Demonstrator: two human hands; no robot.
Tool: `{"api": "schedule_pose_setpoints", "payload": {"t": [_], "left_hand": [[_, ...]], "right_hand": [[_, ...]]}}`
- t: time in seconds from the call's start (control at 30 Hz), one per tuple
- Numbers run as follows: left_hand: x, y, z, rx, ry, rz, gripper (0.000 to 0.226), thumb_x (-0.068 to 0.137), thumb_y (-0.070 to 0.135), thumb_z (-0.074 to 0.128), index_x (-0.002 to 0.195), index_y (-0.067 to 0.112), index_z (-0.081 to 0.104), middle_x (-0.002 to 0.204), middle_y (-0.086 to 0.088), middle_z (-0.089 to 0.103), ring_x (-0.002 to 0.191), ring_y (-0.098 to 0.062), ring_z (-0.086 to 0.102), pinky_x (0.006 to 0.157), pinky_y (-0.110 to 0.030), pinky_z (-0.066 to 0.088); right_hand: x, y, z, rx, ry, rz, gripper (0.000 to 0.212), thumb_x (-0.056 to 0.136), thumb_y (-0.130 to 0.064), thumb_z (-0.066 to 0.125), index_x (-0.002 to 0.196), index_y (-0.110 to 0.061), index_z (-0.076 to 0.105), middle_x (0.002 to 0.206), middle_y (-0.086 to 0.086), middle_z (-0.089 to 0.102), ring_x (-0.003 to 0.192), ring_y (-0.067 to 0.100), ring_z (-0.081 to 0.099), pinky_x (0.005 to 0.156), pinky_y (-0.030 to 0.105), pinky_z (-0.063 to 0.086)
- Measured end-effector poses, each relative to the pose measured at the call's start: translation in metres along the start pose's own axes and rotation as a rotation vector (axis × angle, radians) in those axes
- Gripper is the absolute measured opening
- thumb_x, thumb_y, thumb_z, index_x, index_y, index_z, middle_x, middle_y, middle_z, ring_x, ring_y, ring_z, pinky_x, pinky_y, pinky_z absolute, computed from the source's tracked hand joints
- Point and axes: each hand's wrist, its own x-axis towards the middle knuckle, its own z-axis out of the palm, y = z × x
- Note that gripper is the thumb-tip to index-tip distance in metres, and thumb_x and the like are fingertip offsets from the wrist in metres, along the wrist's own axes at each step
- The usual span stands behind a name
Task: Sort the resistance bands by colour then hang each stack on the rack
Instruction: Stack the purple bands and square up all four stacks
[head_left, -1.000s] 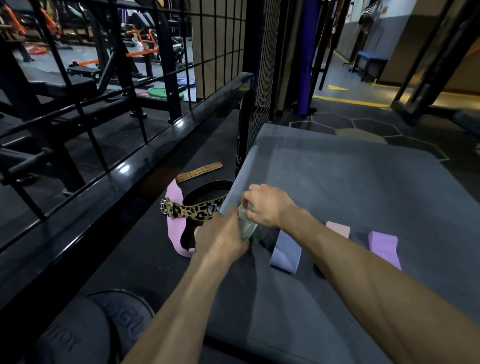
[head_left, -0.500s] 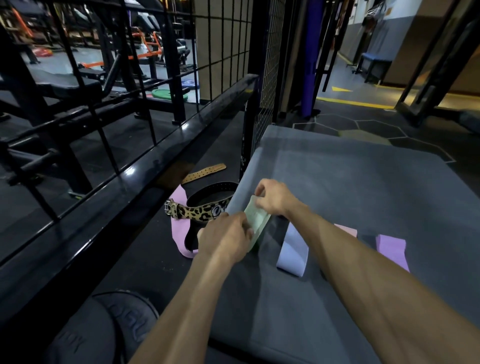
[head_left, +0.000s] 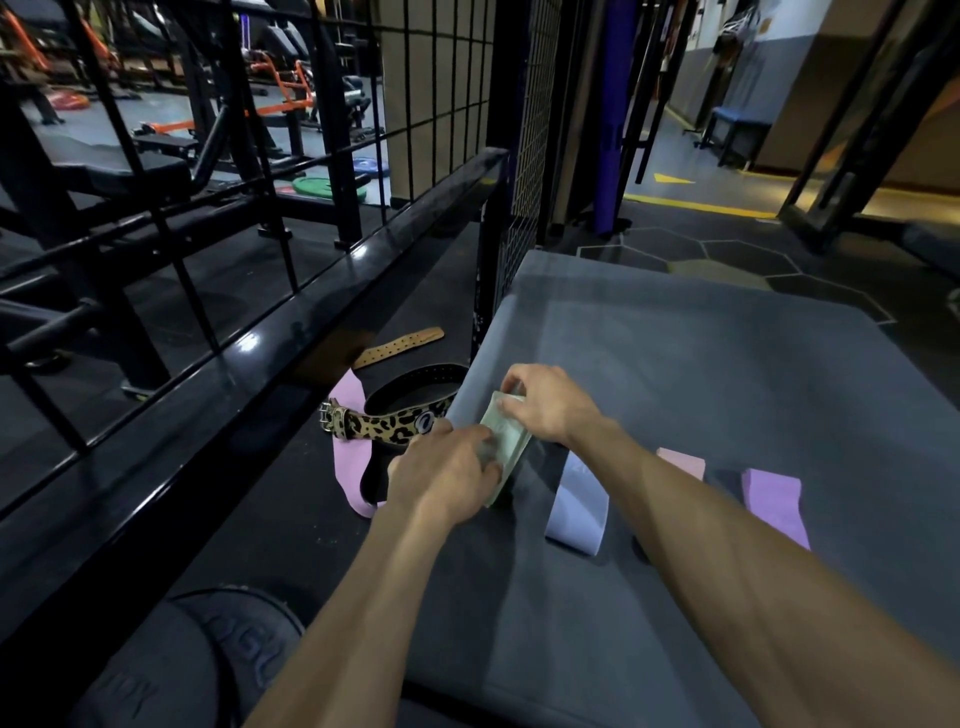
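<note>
A pale green resistance band (head_left: 508, 442) lies near the left edge of a grey padded platform (head_left: 727, 374). My left hand (head_left: 448, 474) grips its near end and my right hand (head_left: 546, 401) pinches its far end. To the right a lavender-grey band (head_left: 577, 512) lies flat, then a pink band (head_left: 681, 462) partly hidden by my right forearm, then a purple band (head_left: 775, 504). A dark band (head_left: 727, 480) shows between the pink and purple ones.
Left of the platform, on the black floor, lie a leopard-print lifting belt (head_left: 387, 425), a pink strap (head_left: 353, 457) and a tan belt (head_left: 400, 345). A black rail (head_left: 249, 353) and wire mesh rack (head_left: 524, 171) stand to the left. A black weight plate (head_left: 208, 660) lies near my legs.
The green band was bunched between both hands; now it is spread out longer and flatter. My right hand has moved away from the left along the band.
</note>
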Motion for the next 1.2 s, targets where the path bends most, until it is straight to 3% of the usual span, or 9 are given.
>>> {"api": "schedule_pose_setpoints", "payload": {"t": [0.17, 0.3, 0.37, 0.5, 0.73, 0.9, 1.0, 1.1, 1.2], "left_hand": [[-0.005, 0.002, -0.002, 0.029, 0.031, 0.018, 0.042, 0.096, 0.047, 0.052, 0.138, 0.04, 0.05, 0.132, -0.002, 0.054, 0.122, -0.025, 0.055, 0.09, -0.037, 0.045], [-0.006, 0.003, -0.002, 0.036, 0.027, 0.027, 0.04, 0.096, 0.044, 0.051, 0.135, 0.039, 0.053, 0.128, -0.002, 0.057, 0.119, -0.025, 0.057, 0.089, -0.036, 0.047], [-0.005, 0.003, -0.003, 0.041, 0.019, 0.045, 0.036, 0.096, 0.045, 0.051, 0.131, 0.037, 0.055, 0.124, -0.002, 0.06, 0.114, -0.026, 0.06, 0.086, -0.036, 0.049], [-0.007, 0.003, -0.005, 0.041, 0.02, 0.068, 0.037, 0.099, 0.044, 0.049, 0.134, 0.033, 0.054, 0.125, -0.007, 0.058, 0.113, -0.03, 0.06, 0.089, -0.038, 0.051], [-0.011, 0.0, -0.008, 0.037, 0.001, 0.066, 0.037, 0.099, 0.046, 0.05, 0.133, 0.034, 0.056, 0.129, -0.008, 0.055, 0.114, -0.03, 0.059, 0.089, -0.035, 0.048], [-0.013, 0.01, -0.01, 0.058, -0.028, 0.003, 0.046, 0.098, 0.047, 0.052, 0.143, 0.034, 0.05, 0.141, -0.008, 0.047, 0.122, -0.031, 0.055, 0.098, -0.039, 0.049], [-0.022, 0.029, -0.013, 0.133, 0.069, 0.0, 0.045, 0.1, 0.044, 0.051, 0.143, 0.032, 0.048, 0.14, -0.007, 0.042, 0.128, -0.034, 0.042, 0.098, -0.045, 0.046], [-0.031, 0.064, -0.006, -0.031, 0.236, 0.222, 0.025, 0.095, 0.033, 0.058, 0.119, 0.029, 0.066, 0.118, 0.002, 0.058, 0.115, -0.028, 0.052, 0.093, -0.042, 0.049], [-0.042, 0.104, 0.016, -0.124, 0.106, 0.416, 0.008, 0.088, 0.028, 0.063, 0.091, 0.034, 0.068, 0.084, 0.015, 0.066, 0.086, -0.017, 0.064, 0.079, -0.037, 0.054]], "right_hand": [[-0.019, -0.008, -0.009, -0.136, 0.114, -0.087, 0.033, 0.089, -0.038, 0.067, 0.112, -0.018, 0.054, 0.116, 0.005, 0.051, 0.103, 0.027, 0.053, 0.086, 0.043, 0.05], [-0.04, -0.013, -0.007, -0.195, 0.06, -0.107, 0.02, 0.087, -0.038, 0.064, 0.093, -0.021, 0.058, 0.098, 0.004, 0.064, 0.092, 0.029, 0.06, 0.069, 0.034, 0.042], [-0.048, -0.011, -0.002, -0.17, 0.002, -0.113, 0.024, 0.088, -0.044, 0.062, 0.093, -0.021, 0.063, 0.096, 0.005, 0.066, 0.089, 0.03, 0.061, 0.068, 0.033, 0.043], [-0.06, -0.009, -0.005, -0.136, 0.021, -0.117, 0.019, 0.089, -0.035, 0.058, 0.1, -0.02, 0.064, 0.098, 0.005, 0.068, 0.091, 0.03, 0.062, 0.067, 0.033, 0.041], [-0.101, 0.008, -0.04, -0.153, 0.016, -0.097, 0.014, 0.088, -0.034, 0.055, 0.098, -0.027, 0.062, 0.103, 0.002, 0.07, 0.097, 0.03, 0.063, 0.075, 0.036, 0.049], [-0.158, 0.069, -0.082, -0.253, 0.043, -0.018, 0.019, 0.092, -0.038, 0.056, 0.107, -0.027, 0.063, 0.108, -0.002, 0.07, 0.104, 0.027, 0.062, 0.079, 0.035, 0.048], [-0.195, 0.118, -0.108, -0.24, 0.04, 0.106, 0.018, 0.09, -0.038, 0.059, 0.102, -0.027, 0.067, 0.102, -0.009, 0.072, 0.098, 0.022, 0.065, 0.083, 0.034, 0.052], [-0.228, 0.153, -0.115, -0.154, 0.058, 0.238, 0.012, 0.087, -0.031, 0.065, 0.097, -0.025, 0.07, 0.096, -0.008, 0.073, 0.092, 0.02, 0.067, 0.082, 0.032, 0.052], [-0.249, 0.172, -0.102, -0.072, 0.069, 0.346, 0.005, 0.085, -0.03, 0.069, 0.088, -0.026, 0.068, 0.095, -0.005, 0.073, 0.091, 0.02, 0.068, 0.079, 0.029, 0.051]]}}
